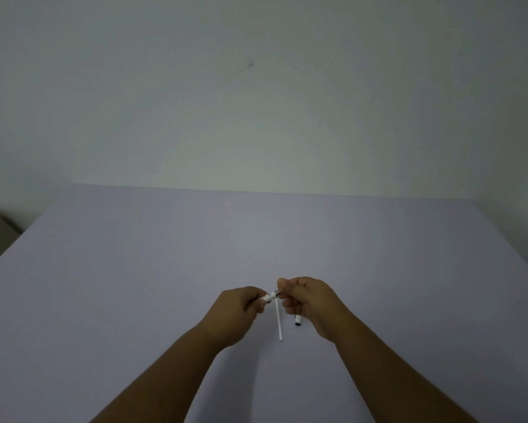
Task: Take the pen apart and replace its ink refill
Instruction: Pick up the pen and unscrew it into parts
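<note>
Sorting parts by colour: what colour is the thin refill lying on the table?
White, in the head view: the refill.

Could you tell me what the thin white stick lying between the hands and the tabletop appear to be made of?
The thin white stick, likely an ink refill, looks like smooth plastic tubing: uniformly white, straight and slender. The tabletop looks matte, pale lavender, perhaps laminate or a paper or cloth cover: even colour, no glare. Dim light leaves both uncertain.
</note>
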